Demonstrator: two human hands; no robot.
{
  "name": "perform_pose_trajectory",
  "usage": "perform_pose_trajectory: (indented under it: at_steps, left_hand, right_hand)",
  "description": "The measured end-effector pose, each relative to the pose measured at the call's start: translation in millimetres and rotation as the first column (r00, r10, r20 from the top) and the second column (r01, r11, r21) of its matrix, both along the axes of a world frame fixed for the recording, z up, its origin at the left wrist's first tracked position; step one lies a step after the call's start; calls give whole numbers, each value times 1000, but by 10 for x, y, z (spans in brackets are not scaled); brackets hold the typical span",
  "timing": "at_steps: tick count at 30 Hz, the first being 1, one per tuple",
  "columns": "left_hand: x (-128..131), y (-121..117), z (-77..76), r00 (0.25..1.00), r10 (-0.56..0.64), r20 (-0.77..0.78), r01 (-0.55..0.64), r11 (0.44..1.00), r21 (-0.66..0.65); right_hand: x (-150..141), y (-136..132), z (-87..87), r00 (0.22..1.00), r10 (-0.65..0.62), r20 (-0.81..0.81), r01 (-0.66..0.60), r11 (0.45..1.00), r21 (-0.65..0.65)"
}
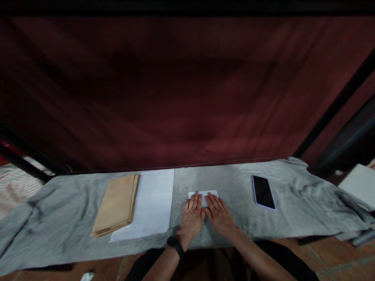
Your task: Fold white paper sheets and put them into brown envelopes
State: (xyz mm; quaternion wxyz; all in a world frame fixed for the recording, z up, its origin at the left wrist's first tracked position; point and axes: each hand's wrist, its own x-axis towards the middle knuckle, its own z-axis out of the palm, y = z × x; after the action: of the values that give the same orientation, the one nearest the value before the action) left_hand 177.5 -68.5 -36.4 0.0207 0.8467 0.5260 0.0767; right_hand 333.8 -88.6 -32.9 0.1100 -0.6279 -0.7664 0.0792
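Observation:
A small piece of white paper (204,193), perhaps folded, lies flat on the grey cloth in front of me. My left hand (192,212) rests on its left part, palm down with the fingers stretched out. On its right part my right hand (218,212) lies flat too, fingers extended. The thumbs nearly meet between the hands. Most of the paper is covered; its far edge and a strip between the fingers show. Neither hand grips anything.
To the left, a stack of brown envelopes (117,201) partly overlaps a pile of white paper sheets (155,203). A phone in a lilac case (263,192) lies to the right. Grey cloth (234,175) covers the table. A dark red curtain (187,97) hangs behind it.

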Motion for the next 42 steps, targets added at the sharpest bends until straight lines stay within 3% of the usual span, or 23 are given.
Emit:
perform_pose_trajectory:
  at_steps: [8, 15, 25, 42]
  left_hand:
    - [-17, 5, -76, 994, 97, 58, -100, 993, 57]
    - [-19, -4, -137, 993, 103, 49, -106, 992, 70]
    - [-14, -31, -72, 994, 95, 61, -99, 993, 59]
    - [-34, -30, -140, 991, 98, 87, -103, 993, 54]
  right_hand:
    - [50, -15, -192, 998, -16, 67, 11, 997, 82]
    - [16, 42, -301, 999, -2, 46, -4, 991, 134]
    - [19, 45, -435, 1000, 14, 22, -17, 989, 149]
    - [67, 37, -382, 996, 13, 92, -21, 995, 92]
